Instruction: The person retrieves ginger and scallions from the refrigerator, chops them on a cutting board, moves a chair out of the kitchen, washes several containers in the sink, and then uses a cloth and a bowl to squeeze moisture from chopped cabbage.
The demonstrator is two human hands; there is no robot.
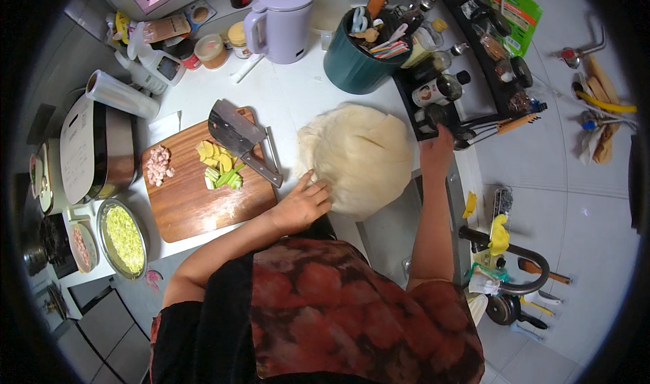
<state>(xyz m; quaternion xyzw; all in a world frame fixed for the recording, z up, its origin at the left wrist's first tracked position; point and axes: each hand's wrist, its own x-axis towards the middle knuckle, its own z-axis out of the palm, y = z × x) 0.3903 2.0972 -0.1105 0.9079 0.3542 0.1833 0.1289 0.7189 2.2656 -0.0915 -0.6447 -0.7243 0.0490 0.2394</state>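
A wide, thin sheet of pale dough [363, 160] lies before me, its right front part reaching over the sink's edge. The fingers of my left hand [304, 203] rest spread on its left front edge, with nothing held. My right hand [437, 148] is at the front end of a black spice rack [406, 107], its fingertips by a small dark-lidded jar [431, 116]. Whether those fingers grip the jar is not clear. Left of the dough is a wooden cutting board [203, 214] with a cleaver [236, 125], sliced ginger [216, 153], cut scallion [223, 178] and diced meat [159, 165].
A green utensil bin [350, 71] and a lilac kettle [282, 23] stand behind the dough. A metal bowl of chopped greens [122, 239] sits at the left counter edge beside a rice cooker [96, 150]. A steel sink [391, 231] with a black faucet [541, 267] is at the right.
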